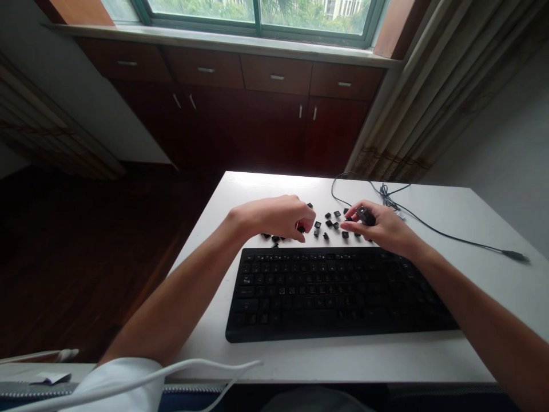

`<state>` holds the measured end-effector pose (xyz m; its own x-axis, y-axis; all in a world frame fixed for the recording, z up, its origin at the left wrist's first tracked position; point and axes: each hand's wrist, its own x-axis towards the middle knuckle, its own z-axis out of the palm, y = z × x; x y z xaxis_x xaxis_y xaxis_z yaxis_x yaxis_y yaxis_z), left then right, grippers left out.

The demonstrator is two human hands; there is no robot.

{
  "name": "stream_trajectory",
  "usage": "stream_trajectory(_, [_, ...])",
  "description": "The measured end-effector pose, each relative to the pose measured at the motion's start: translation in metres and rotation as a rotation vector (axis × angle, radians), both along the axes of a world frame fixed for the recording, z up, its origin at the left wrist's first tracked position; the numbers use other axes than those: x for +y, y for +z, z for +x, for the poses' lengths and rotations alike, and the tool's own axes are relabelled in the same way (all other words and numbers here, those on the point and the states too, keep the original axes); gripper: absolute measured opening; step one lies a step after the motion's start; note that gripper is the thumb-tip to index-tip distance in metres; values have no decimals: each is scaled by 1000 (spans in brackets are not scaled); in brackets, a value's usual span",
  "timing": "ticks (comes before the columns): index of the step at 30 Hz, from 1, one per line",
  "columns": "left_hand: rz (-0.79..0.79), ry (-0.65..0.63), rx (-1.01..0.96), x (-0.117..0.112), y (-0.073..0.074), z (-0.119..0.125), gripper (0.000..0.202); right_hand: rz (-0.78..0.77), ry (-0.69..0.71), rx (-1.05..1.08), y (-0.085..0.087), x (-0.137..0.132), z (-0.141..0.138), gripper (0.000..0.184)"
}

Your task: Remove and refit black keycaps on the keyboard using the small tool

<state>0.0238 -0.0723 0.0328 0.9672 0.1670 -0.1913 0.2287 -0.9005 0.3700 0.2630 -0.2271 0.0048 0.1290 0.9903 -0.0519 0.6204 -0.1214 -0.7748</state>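
The black keyboard [326, 292] is laid flat on the white worktop [343, 363], its body low, slab-like and rounded at the corners. It is judged to be only partly capped: keys are seen across its left part, with paler squares in the lower rows that may be bare sockets, while its right part is too dark to be read. Many small black keycaps [329, 223], boxy and hard-looking, are strewn behind the keyboard, not seated on it. Behind its left half, a small black piece [301, 230] is pinched by the fingers of the left hand [283, 214]. Behind its right half, a stubby dark tool [365, 215] with a shiny part is held by the right hand [384, 226]; whether a keycap is also gripped at those fingertips cannot be told. Beyond the keyboard, a thin, bunched cable [454, 234] and a smooth red-brown cabinet [249, 120] are seen.
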Motion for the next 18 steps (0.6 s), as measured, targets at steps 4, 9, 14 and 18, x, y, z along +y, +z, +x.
stream_trajectory(4, [6,-26,-34,-1,2,2,22,63,49,-94,-5,-2,-3,48])
stream_trajectory(9, [33,-26,-68,-6,7,6,17,212,131,-271,-5,-6,-11,25])
stream_trajectory(14, [28,-41,-81,-6,4,7,16,275,182,-315,-4,-11,-15,18])
stream_trajectory(18, [24,-20,-71,-5,-1,7,27,293,162,-316,-5,-12,-15,21])
